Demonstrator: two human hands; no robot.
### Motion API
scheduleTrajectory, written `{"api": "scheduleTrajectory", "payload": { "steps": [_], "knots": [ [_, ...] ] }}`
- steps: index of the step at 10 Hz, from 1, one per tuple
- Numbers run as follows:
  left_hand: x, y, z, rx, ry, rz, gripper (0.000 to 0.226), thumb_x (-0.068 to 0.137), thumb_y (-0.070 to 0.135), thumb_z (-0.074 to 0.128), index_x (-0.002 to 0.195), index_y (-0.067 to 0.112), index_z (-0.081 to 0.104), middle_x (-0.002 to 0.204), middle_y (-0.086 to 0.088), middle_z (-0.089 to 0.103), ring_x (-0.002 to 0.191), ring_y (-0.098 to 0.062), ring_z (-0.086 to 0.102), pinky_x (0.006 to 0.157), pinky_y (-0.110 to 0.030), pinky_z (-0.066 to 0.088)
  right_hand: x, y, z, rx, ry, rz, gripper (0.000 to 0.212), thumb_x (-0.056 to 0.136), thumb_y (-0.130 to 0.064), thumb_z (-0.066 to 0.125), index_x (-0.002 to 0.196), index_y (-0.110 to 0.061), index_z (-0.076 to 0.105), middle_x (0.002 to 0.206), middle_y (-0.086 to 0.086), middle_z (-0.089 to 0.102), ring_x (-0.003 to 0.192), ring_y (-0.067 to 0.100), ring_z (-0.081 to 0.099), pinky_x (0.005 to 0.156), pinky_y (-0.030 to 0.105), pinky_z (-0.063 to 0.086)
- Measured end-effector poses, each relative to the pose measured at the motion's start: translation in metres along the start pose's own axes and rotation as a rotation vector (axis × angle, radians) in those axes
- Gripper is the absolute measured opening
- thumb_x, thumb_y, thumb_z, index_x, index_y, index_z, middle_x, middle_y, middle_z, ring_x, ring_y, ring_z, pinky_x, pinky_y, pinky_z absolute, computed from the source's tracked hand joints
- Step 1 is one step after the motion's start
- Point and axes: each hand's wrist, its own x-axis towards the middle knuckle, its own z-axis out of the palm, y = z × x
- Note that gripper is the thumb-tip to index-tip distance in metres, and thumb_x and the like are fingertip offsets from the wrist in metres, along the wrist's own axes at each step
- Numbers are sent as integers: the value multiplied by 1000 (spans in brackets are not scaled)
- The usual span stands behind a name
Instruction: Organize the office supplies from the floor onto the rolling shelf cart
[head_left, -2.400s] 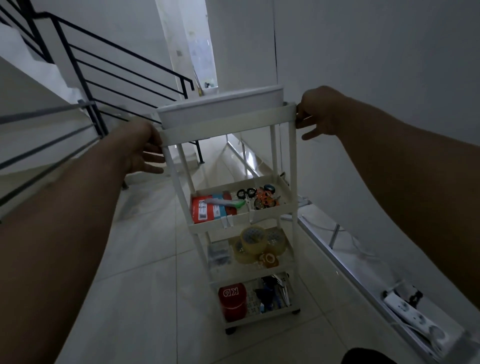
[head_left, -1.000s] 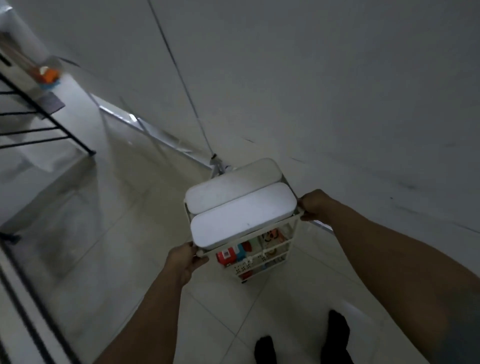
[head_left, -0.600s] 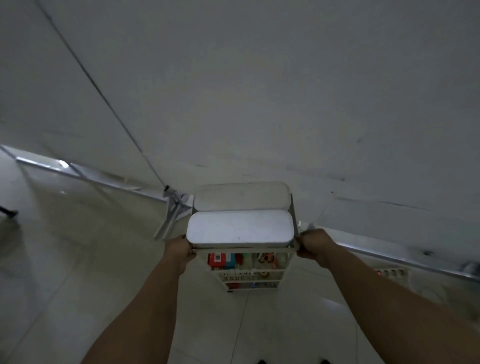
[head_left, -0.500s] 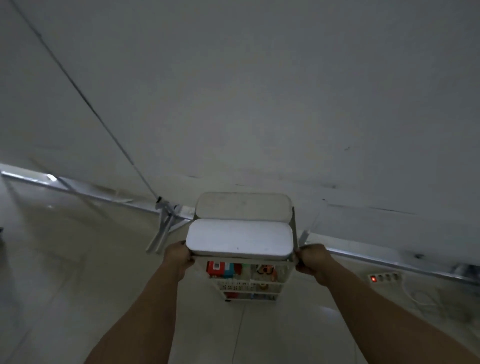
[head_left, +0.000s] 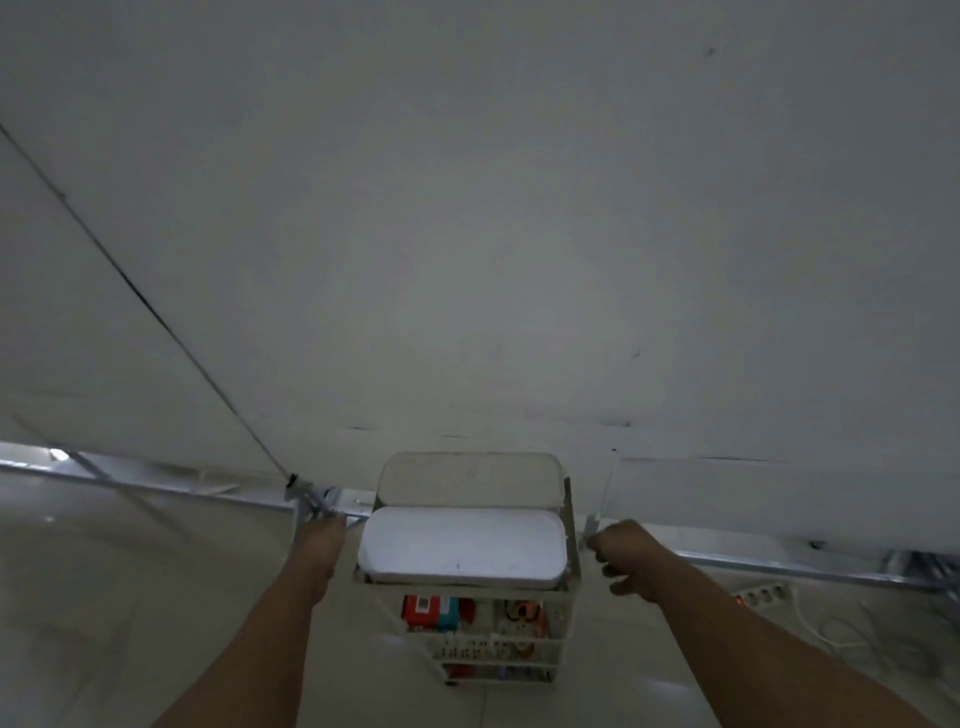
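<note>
Rolling shelf cart (head_left: 493, 649), left hand (head_left: 318, 540) straight-fingered and right hand (head_left: 626, 553) curled, empty, both hands now off its frame.

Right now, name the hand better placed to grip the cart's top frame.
Probably the right hand: its curled fingers sit just beside the top right post of the cart. The left hand stands farther off the left side, blurred.
</note>
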Motion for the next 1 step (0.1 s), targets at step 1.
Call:
{"api": "scheduleTrajectory", "payload": {
  "steps": [1],
  "knots": [
    [-18, 73, -7, 105, -25, 214, 53, 93, 40, 52, 127, -1, 56, 129, -19, 59, 114, -33, 57, 101, -44, 46, -19, -55, -35, 15, 90, -147, 33, 93, -24, 58, 111, 3, 52, 104, 19, 55, 91, 33, 55, 72, 37, 45]
  ]
}}
